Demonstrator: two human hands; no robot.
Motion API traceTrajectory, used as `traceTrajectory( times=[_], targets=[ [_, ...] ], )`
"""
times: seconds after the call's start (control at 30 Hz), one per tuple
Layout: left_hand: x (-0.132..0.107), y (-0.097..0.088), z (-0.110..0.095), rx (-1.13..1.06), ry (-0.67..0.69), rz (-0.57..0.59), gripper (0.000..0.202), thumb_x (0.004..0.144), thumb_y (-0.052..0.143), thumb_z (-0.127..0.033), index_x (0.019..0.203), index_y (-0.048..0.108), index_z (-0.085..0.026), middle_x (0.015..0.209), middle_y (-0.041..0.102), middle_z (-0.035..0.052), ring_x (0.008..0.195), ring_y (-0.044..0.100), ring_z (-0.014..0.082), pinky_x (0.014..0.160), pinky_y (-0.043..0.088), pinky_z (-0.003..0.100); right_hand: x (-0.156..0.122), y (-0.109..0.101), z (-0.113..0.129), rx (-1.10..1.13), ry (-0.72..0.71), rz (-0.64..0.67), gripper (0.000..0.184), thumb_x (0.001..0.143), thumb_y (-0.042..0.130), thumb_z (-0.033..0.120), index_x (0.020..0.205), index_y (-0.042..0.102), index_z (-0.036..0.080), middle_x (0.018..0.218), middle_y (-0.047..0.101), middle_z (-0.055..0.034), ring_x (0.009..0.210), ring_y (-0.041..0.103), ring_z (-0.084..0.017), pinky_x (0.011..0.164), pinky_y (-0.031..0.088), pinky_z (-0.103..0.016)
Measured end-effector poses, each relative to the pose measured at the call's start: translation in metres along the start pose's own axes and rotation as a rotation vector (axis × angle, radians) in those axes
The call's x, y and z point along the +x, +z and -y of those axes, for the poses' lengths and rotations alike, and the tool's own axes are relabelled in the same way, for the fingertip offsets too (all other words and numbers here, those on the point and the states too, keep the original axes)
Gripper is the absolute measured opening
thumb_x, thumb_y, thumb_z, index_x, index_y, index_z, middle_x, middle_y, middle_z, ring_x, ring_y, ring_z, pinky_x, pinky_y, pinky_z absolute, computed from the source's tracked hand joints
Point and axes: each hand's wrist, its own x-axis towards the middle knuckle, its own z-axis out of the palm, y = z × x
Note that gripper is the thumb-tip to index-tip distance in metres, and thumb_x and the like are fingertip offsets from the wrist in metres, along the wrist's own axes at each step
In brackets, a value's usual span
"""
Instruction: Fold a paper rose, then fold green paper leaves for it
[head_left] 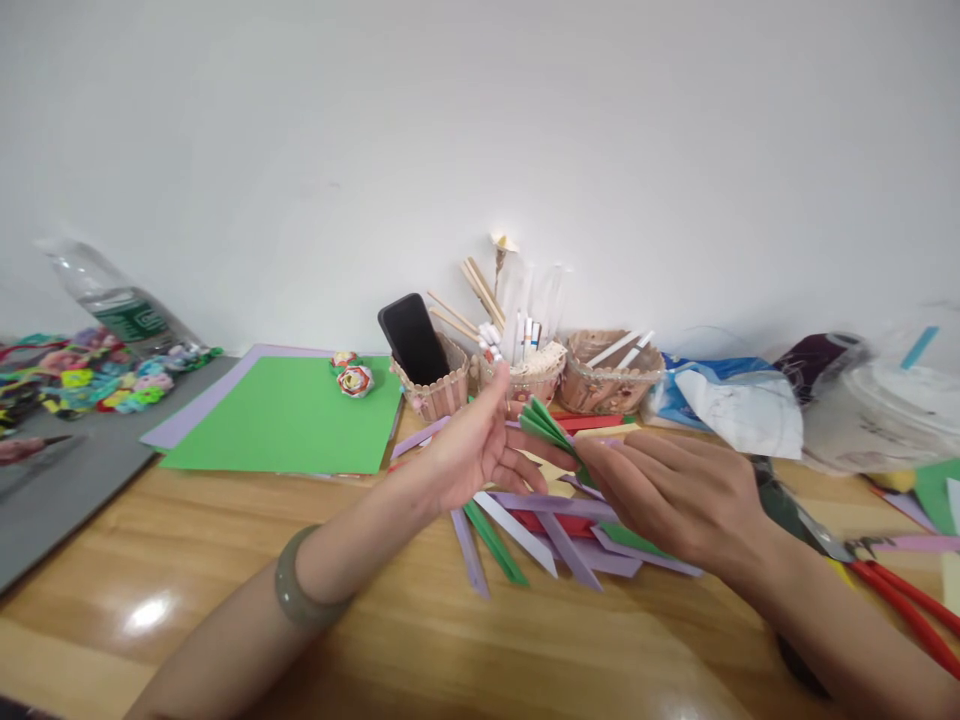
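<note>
The right hand (675, 490) grasps the folded green paper (551, 425) at its lower end, holding it above the table (375, 630). The left hand (472, 450) is released, palm open, fingers just beside the paper. Loose paper strips (540, 535) lie below.

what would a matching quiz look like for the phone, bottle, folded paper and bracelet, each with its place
Things:
1 phone
2 bottle
3 folded paper
4 bracelet

Places:
a around the left wrist
b far left, tilted
c standing in a stick basket
d pinched by the right hand

Pairs: 1-c, 2-b, 3-d, 4-a
</note>
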Motion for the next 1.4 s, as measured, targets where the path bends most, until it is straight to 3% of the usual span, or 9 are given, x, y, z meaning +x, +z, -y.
traceTrajectory(
  times=[0.17,0.27,0.53,0.67,0.77,0.97,1.17,1.27,1.4],
  targets=[
    [-0.002,0.009,0.004,0.027,0.155,-0.156,0.025,0.065,0.071,-0.029,0.080,0.058,-0.013,0.073,0.065,0.0045,0.059,0.060,0.0108,0.055,0.046,0.022,-0.003,0.004,-0.002,-0.074,0.033,0.017,0.014,0.078,0.055,0.010,0.090,0.054,0.015,0.052,0.055,0.0025,0.048,0.049,-0.012,0.046,0.035,-0.026],
    [-0.001,0.015,0.007,0.104,0.208,-0.226,0.040,0.053,0.074,-0.006,0.088,0.058,-0.015,0.081,0.064,0.0019,0.070,0.059,0.0111,0.064,0.045,0.023,-0.003,0.007,-0.001,-0.100,0.122,0.015,0.006,0.077,0.055,0.010,0.078,0.055,0.016,0.047,0.047,0.0046,0.044,0.044,-0.011,0.043,0.029,-0.025],
    [0.005,0.016,0.016,0.406,0.619,-0.220,0.013,0.064,0.066,-0.007,0.073,0.061,-0.015,0.080,0.057,0.0010,0.079,0.055,0.0130,0.075,0.045,0.029,0.010,-0.007,0.003,0.458,0.497,0.033,0.014,0.083,0.046,0.015,0.074,0.056,0.016,0.044,0.045,0.0064,0.036,0.036,-0.007,0.038,0.028,-0.019],
    [0.003,0.016,0.018,0.604,0.986,-0.319,0.013,0.070,0.063,-0.007,0.064,0.064,-0.019,0.087,0.049,0.0017,0.089,0.052,0.0142,0.084,0.042,0.032,0.022,-0.021,0.003,0.835,0.649,0.150,0.021,0.086,0.046,0.022,0.068,0.057,0.018,0.045,0.045,0.0055,0.037,0.037,-0.007,0.034,0.028,-0.017],
    [0.000,0.015,0.018,0.678,1.111,-0.393,0.019,0.070,0.063,-0.006,0.060,0.066,-0.022,0.089,0.045,0.0010,0.092,0.048,0.0141,0.087,0.039,0.032,0.024,-0.023,0.003,0.843,0.659,0.175,0.022,0.086,0.047,0.021,0.066,0.056,0.018,0.045,0.042,0.0064,0.036,0.034,-0.006,0.033,0.026,-0.017],
    [-0.001,0.018,0.017,0.357,0.711,-0.159,0.016,0.077,0.054,-0.015,0.087,0.064,-0.022,0.079,0.050,-0.0002,0.077,0.051,0.0106,0.072,0.043,0.026,0.013,-0.013,0.005,0.242,0.332,0.017,0.014,0.083,0.047,0.014,0.074,0.057,0.017,0.048,0.051,0.0042,0.040,0.042,-0.008,0.040,0.028,-0.022],
    [0.004,0.021,0.017,0.164,0.442,-0.229,0.047,0.058,0.073,-0.014,0.099,0.050,-0.019,0.102,0.054,0.0029,0.077,0.056,0.0113,0.069,0.046,0.027,0.007,-0.009,0.003,0.030,0.201,-0.025,0.009,0.078,0.053,0.010,0.074,0.058,0.016,0.049,0.054,0.0030,0.043,0.047,-0.010,0.042,0.028,-0.024],
    [0.004,0.020,0.015,0.334,0.454,-0.176,0.024,0.063,0.068,-0.015,0.084,0.057,-0.015,0.084,0.059,0.0021,0.075,0.056,0.0124,0.072,0.045,0.029,0.008,-0.008,0.003,0.067,0.233,0.018,0.012,0.082,0.049,0.013,0.074,0.057,0.017,0.048,0.053,0.0035,0.042,0.046,-0.010,0.041,0.028,-0.023],
    [0.003,0.014,0.018,0.623,0.817,-0.305,0.009,0.071,0.059,-0.010,0.065,0.060,-0.018,0.078,0.052,0.0011,0.077,0.053,0.0133,0.074,0.045,0.030,0.014,-0.012,0.002,0.247,0.333,0.077,0.019,0.086,0.042,0.016,0.073,0.056,0.018,0.049,0.052,0.0035,0.041,0.044,-0.009,0.041,0.029,-0.021]
  ],
)
